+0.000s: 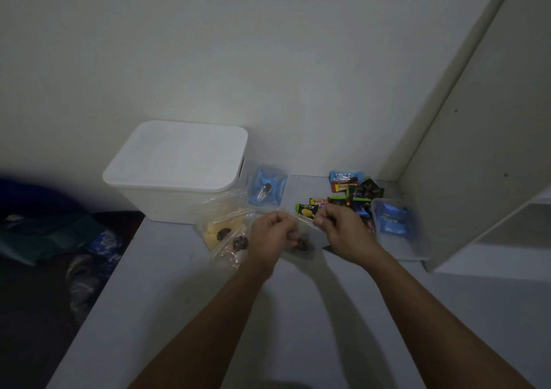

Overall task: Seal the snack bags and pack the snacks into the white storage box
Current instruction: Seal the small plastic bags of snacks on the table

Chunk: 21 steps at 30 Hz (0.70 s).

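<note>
Both hands, left hand [272, 233] and right hand [338, 230], pinch the clear snack bag [302, 241] top between them; uneven pressing could leave its seal gapped.

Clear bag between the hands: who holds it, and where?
Both hands pinch the clear zip bag along its top edge: left hand at one end, right hand at the other.
</note>
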### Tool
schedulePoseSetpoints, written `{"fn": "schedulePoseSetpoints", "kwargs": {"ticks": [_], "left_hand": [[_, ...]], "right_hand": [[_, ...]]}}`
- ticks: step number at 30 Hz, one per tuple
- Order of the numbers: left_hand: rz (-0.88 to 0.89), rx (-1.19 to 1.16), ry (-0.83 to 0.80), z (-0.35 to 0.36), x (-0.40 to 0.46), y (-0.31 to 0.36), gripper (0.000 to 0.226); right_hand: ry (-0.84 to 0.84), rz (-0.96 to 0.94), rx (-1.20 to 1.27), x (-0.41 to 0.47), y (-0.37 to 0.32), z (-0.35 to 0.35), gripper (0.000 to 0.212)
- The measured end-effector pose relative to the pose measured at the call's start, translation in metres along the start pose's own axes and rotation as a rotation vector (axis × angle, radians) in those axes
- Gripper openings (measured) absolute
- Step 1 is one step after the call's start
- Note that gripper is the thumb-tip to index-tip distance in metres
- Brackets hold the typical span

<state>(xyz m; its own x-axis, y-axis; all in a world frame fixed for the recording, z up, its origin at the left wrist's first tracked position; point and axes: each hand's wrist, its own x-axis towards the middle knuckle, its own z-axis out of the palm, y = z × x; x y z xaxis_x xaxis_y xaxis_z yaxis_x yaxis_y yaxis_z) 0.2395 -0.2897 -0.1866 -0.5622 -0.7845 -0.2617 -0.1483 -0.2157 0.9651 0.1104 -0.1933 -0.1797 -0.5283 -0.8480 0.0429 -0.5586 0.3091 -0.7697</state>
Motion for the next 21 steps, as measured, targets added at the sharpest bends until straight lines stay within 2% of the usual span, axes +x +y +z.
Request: {"fn": "schedulePoseSetpoints", "kwargs": {"ticks": [2, 4, 6, 8, 12, 15, 18, 21], "left_hand": [[0.059, 0.112, 0.119, -0.003, 0.000, -0.010, 0.024], [0.097, 0.192, 0.072, -0.006, -0.001, -0.021, 0.034], [0.086, 0.211, 0.014, -0.009, -0.004, -0.032, 0.017], [0.036, 0.183, 0.060, -0.015, -0.008, -0.040, 0.003], [-0.096, 0.164, 0.148, -0.031, -0.018, -0.054, 0.013], [-0.190, 0.169, 0.201, -0.041, -0.027, -0.056, 0.007], [-0.246, 0.179, 0.218, -0.055, -0.032, -0.059, 0.003], [-0.228, 0.272, 0.254, -0.070, -0.029, -0.059, 0.006]], "right_hand": [[-0.067, -0.007, -0.014, 0.001, -0.002, -0.004, 0.028], [-0.162, -0.015, -0.021, 0.002, -0.004, -0.010, 0.021], [-0.205, -0.036, 0.002, 0.002, -0.004, -0.014, 0.020], [-0.180, -0.025, 0.045, 0.002, -0.001, -0.014, 0.023], [-0.250, 0.073, 0.045, 0.001, 0.005, 0.000, 0.024], [-0.254, 0.056, -0.054, 0.006, 0.003, 0.024, 0.005], [-0.230, 0.069, -0.069, 0.016, -0.003, 0.044, 0.027], [-0.246, 0.062, -0.063, 0.028, -0.012, 0.060, 0.016]]}}
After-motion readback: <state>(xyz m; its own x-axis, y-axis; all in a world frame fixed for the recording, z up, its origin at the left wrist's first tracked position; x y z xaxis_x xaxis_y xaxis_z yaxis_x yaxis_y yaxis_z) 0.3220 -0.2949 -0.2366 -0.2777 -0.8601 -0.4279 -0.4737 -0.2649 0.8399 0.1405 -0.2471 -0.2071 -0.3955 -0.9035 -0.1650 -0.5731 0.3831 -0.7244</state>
